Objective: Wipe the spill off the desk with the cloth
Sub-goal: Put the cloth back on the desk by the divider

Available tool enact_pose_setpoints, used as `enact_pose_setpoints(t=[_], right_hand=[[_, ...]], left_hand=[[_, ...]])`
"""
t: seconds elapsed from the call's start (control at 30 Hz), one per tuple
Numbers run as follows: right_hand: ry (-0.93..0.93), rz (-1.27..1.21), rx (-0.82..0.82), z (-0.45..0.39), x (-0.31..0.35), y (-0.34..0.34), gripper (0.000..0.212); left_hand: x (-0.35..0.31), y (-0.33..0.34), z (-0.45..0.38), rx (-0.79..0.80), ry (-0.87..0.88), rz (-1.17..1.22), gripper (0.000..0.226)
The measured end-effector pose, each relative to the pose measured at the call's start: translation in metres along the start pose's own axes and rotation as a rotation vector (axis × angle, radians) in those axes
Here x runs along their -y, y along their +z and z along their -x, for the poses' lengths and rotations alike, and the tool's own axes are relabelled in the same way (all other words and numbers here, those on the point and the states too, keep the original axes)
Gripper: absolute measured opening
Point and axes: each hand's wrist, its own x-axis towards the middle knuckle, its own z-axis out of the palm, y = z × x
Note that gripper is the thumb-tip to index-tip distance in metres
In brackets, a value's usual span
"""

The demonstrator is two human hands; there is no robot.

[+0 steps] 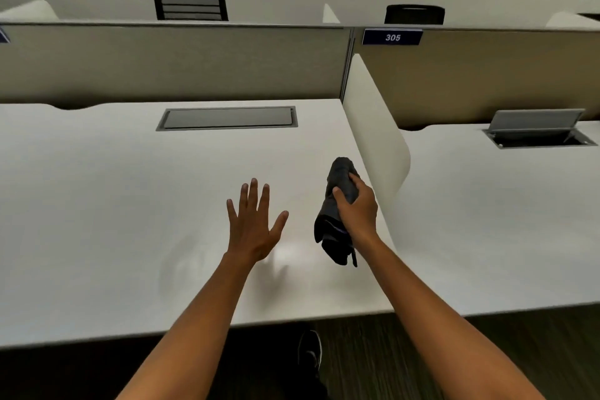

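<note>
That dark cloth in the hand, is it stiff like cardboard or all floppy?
Probably floppy: the dark cloth bunches where the right hand squeezes it, and its loose end droops toward the desk. It likely weighs little, since one hand's fingers hold it up easily. It shouldn't roll or slide once laid flat.

1 head-worn view looks forward and down, close over the desk (pixel 113 204).

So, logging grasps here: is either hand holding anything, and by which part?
The right hand holds the dark cloth bunched, its grip around the middle, both ends free. The left hand is open, holding nothing.
</note>
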Motion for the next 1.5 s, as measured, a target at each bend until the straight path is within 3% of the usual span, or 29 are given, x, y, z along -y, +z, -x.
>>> enact_pose_setpoints(t=[0.53, 0.77, 0.87, 1.23, 1.5], right_hand=[[-0.005, 0.204, 0.018, -0.266, -0.019, 0.081, 0.051], [-0.032, 0.290, 0.033, -0.341, -0.034, 0.124, 0.055], [-0.054, 0.328, 0.032, -0.364, -0.040, 0.136, 0.056], [-0.187, 0.453, 0.011, -0.428, -0.052, 0.180, 0.057], [-0.183, 0.849, 0.058, -0.445, -0.076, 0.202, 0.054]], left_hand=[[0.000, 0.061, -0.217, 0.118, -0.022, -0.061, 0.081], [0.022, 0.078, -0.284, 0.104, -0.046, -0.100, 0.086], [0.031, 0.088, -0.289, 0.140, -0.056, -0.118, 0.090], [0.040, 0.110, -0.288, 0.037, -0.031, -0.167, 0.096], [0.040, 0.109, -0.288, 0.031, -0.039, -0.156, 0.095]])
